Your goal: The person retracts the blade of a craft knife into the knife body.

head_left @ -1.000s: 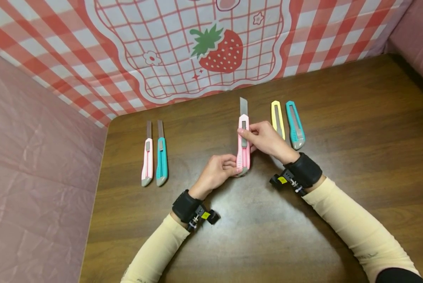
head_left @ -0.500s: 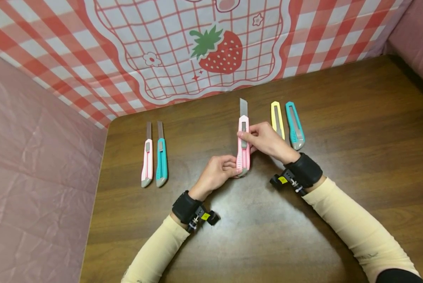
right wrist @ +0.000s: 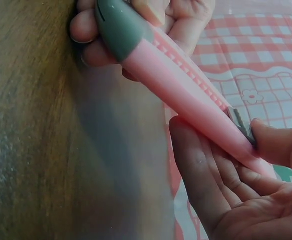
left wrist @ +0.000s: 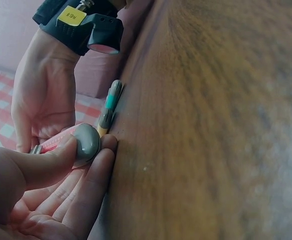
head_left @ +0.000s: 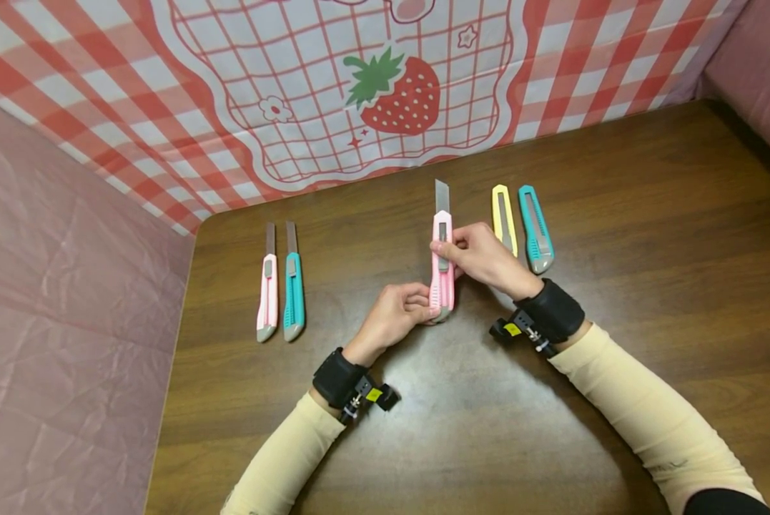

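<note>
Pink knife [head_left: 445, 284], held over the wooden table [head_left: 417, 436] between your two hands, looked light and stiff, its smooth plastic perhaps a little slippery. Your left hand [head_left: 390, 315] pinched the grey near end, while your right hand [head_left: 487, 259] gripped farther up beside the slider [head_left: 443, 264], a sound hold clear of the likely brittle blade [head_left: 442, 196]. Its long axis ran away from you, tip toward the strawberry cloth [head_left: 400, 96].
</note>
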Action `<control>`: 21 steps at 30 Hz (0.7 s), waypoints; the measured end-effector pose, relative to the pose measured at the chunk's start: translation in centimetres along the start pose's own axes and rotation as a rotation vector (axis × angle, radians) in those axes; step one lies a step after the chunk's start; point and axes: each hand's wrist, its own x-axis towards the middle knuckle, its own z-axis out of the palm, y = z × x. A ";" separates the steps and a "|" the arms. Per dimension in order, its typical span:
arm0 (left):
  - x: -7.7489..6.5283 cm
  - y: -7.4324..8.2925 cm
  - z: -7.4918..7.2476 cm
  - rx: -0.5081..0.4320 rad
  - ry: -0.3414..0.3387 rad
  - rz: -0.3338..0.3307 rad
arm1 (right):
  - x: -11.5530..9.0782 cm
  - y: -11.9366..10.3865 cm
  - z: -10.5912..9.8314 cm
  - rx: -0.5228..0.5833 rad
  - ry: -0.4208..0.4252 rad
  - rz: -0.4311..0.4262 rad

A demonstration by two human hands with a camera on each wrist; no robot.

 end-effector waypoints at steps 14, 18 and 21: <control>-0.8 1.7 -0.1 0.023 -0.010 -0.007 | 0.1 0.0 0.1 0.002 -0.025 0.011; -0.1 0.4 -0.1 0.016 -0.005 -0.005 | 0.1 0.0 0.0 -0.006 -0.025 0.007; 0.0 0.1 0.0 0.019 0.004 0.003 | 0.0 0.0 0.1 -0.033 -0.016 -0.011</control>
